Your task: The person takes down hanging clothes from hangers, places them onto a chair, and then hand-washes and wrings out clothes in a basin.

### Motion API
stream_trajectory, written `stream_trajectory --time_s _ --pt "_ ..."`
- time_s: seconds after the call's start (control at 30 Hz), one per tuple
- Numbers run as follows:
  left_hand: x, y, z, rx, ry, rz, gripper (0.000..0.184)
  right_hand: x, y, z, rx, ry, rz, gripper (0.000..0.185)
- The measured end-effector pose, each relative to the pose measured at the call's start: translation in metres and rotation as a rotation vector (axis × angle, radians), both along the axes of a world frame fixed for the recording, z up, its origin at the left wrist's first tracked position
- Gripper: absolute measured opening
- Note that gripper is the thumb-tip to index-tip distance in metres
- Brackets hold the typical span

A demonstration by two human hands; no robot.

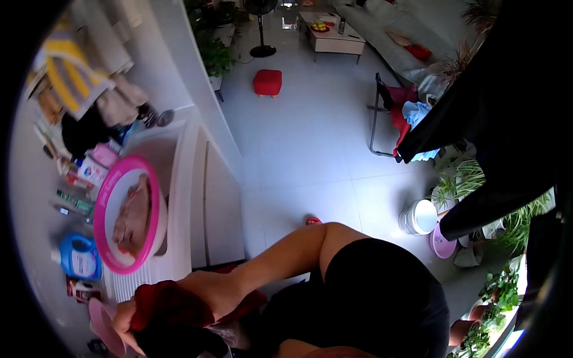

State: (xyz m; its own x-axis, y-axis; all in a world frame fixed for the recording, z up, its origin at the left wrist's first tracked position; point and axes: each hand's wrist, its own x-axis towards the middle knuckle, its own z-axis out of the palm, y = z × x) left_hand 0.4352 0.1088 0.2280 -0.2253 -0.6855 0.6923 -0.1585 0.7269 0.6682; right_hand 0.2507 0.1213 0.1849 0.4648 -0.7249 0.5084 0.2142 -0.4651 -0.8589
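My right arm reaches across to the counter, and my right hand [206, 291] is closed on a bunched dark red cloth [164, 303]. My left hand [123, 323] shows at the lower left, with its fingers curled at the cloth's edge. Black fabric [179, 341] hangs just below both hands. A small pink basin [102, 325] lies right beside my left fingers; whether they touch it I cannot tell. Above my hands, a white basin with a bright pink rim [100, 232] holds a wet, pale brownish-pink cloth [132, 218].
A blue detergent bottle [80, 256] and other bottles line the wall side. Towels [74, 71] hang above. Across the floor stand a red stool [267, 82], a white bucket [419, 217], a pink tub [443, 241] and a folding chair [375, 128]. Dark clothes [507, 119] hang on the right.
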Motion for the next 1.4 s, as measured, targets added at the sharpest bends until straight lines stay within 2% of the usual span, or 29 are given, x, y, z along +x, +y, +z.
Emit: stream_trajectory --time_s 0.07,0.13,0.2,0.23,0.27,0.33,0.37,0.4,0.43,0.47,0.53,0.57,0.7,0.77,0.8,0.87,0.9,0.93,0.97,1.03,1.07,1.1,1.13,1.17,1.2,1.27,1.3,1.33,1.4 --pt "-0.059 -0.014 -0.006 0.043 0.009 0.011 0.04 -0.045 -0.01 -0.01 0.036 -0.022 -0.035 0.054" --pt "-0.137 -0.022 -0.016 0.127 0.033 0.052 0.037 -0.099 -0.024 -0.025 0.103 -0.1 -0.09 0.041" --pt "-0.215 -0.037 -0.035 0.209 0.063 0.094 0.035 -0.167 -0.039 -0.044 0.211 -0.022 -0.077 0.037" --pt "-0.246 -0.049 -0.048 0.24 0.051 0.065 0.033 -0.197 -0.047 -0.06 0.258 0.001 -0.124 0.041" --pt "-0.285 -0.058 -0.055 0.444 0.186 -0.109 0.033 -0.231 -0.053 -0.077 0.304 0.026 -0.172 0.045" --pt "-0.347 -0.077 -0.075 0.52 -0.047 -0.007 0.036 -0.292 -0.06 -0.113 0.399 -0.038 -0.278 0.053" --pt "-0.376 -0.084 -0.088 0.548 -0.135 -0.013 0.039 -0.329 -0.058 -0.113 0.522 0.052 -0.295 0.06" --pt "-0.404 -0.089 -0.097 0.57 -0.221 -0.021 0.042 -0.358 -0.052 -0.122 0.478 0.093 -0.412 0.055" --pt "-0.435 -0.085 -0.103 0.745 0.023 -0.21 0.048 -0.385 -0.046 -0.129 0.495 0.103 -0.469 0.053" --pt "-0.459 -0.085 -0.113 0.654 -0.11 -0.232 0.055 -0.414 -0.039 -0.132 0.509 0.115 -0.529 0.051" --pt "-0.502 -0.08 -0.116 0.723 -0.152 -0.428 0.061 -0.46 -0.026 -0.131 0.633 0.208 -0.621 0.047" --pt "-0.521 -0.084 -0.124 0.76 -0.144 -0.569 0.064 -0.482 -0.023 -0.13 0.708 0.288 -0.668 0.041" --pt "-0.59 -0.087 -0.115 0.525 -0.362 -0.707 0.068 -0.546 0.001 -0.12 0.776 -0.016 -0.776 0.037" --pt "-0.618 -0.091 -0.107 0.367 -0.489 -0.792 0.068 -0.572 0.011 -0.117 0.627 -0.236 -0.915 0.042" --pt "-0.63 -0.095 -0.105 0.357 -0.489 -0.808 0.068 -0.585 0.016 -0.116 0.619 -0.239 -0.932 0.042" --pt "-0.652 -0.106 -0.108 0.351 -0.476 -0.871 0.068 -0.612 0.026 -0.113 0.583 -0.477 -0.987 0.049" --pt "-0.661 -0.112 -0.11 0.332 -0.505 -0.838 0.068 -0.629 0.031 -0.111 0.62 -0.355 -1.088 0.056" --pt "-0.669 -0.12 -0.116 0.337 -0.517 -0.821 0.067 -0.647 0.035 -0.107 0.655 -0.23 -1.192 0.062" --pt "-0.675 -0.129 -0.122 0.355 -0.52 -0.826 0.066 -0.658 0.035 -0.118 0.534 -0.484 -1.257 0.061" --pt "-0.69 -0.149 -0.131 0.418 -0.542 -0.83 0.062 -0.693 0.047 -0.124 0.467 -0.381 -1.413 0.06" --pt "-0.699 -0.159 -0.138 0.489 -0.554 -0.82 0.059 -0.709 0.052 -0.121 0.524 -0.602 -1.359 0.058" --pt "-0.707 -0.17 -0.15 0.549 -0.565 -0.818 0.058 -0.719 0.053 -0.104 0.458 -0.678 -1.411 0.051" --pt "-0.718 -0.18 -0.156 0.619 -0.576 -0.815 0.056 -0.737 0.056 -0.112 0.457 -0.638 -1.522 0.045" --pt "-0.728 -0.187 -0.158 0.633 -0.619 -0.802 0.054 -0.755 0.058 -0.132 0.41 -0.739 -1.543 0.039" --pt "-0.735 -0.197 -0.158 0.637 -0.623 -0.813 0.054 -0.77 0.065 -0.14 0.463 -0.615 -1.637 0.036" --pt "-0.76 -0.212 -0.171 0.732 -0.73 -0.767 0.053 -0.799 0.078 -0.141 0.538 -0.572 -1.813 0.033" --pt "-0.771 -0.218 -0.179 0.718 -0.743 -0.758 0.051 -0.816 0.084 -0.156 0.466 -0.739 -1.876 0.031" --pt "-0.783 -0.222 -0.187 0.72 -0.753 -0.761 0.051 -0.836 0.103 -0.185 0.546 -0.709 -1.961 0.031" --pt "-0.81 -0.231 -0.2 0.747 -0.851 -0.786 0.051 -0.853 0.117 -0.171 0.539 -0.587 -2.157 0.022"
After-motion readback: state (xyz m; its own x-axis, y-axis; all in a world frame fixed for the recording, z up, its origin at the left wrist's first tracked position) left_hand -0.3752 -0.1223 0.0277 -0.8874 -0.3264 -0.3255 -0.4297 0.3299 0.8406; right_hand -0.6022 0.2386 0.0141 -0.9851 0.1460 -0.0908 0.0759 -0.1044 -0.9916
